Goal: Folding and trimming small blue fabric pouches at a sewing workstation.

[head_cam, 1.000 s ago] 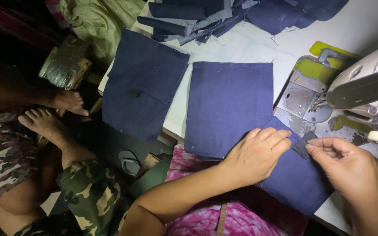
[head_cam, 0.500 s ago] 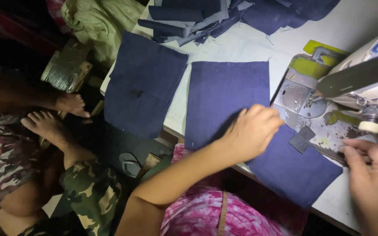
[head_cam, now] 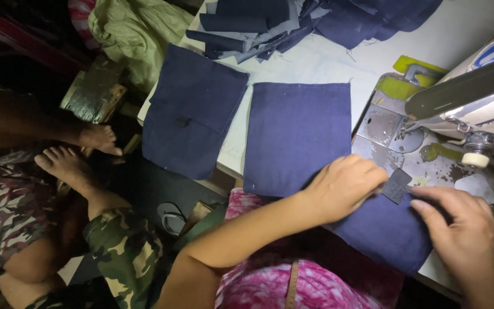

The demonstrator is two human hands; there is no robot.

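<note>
A dark blue cloth panel (head_cam: 373, 229) is spread at the near edge of a white table (head_cam: 327, 60), just before a sewing machine (head_cam: 470, 97). The left hand (head_cam: 341, 186) is laid on it, fingers curled, pinching a small dark patch (head_cam: 397, 185) at the fingertips. The right hand (head_cam: 464, 234) is pressed flat and open on the same panel, beside the patch. Two more blue panels (head_cam: 298, 134) are seen further left, and a heap of scraps (head_cam: 270, 23) behind. Another person's bare feet (head_cam: 81, 154) are shown at left.
</note>
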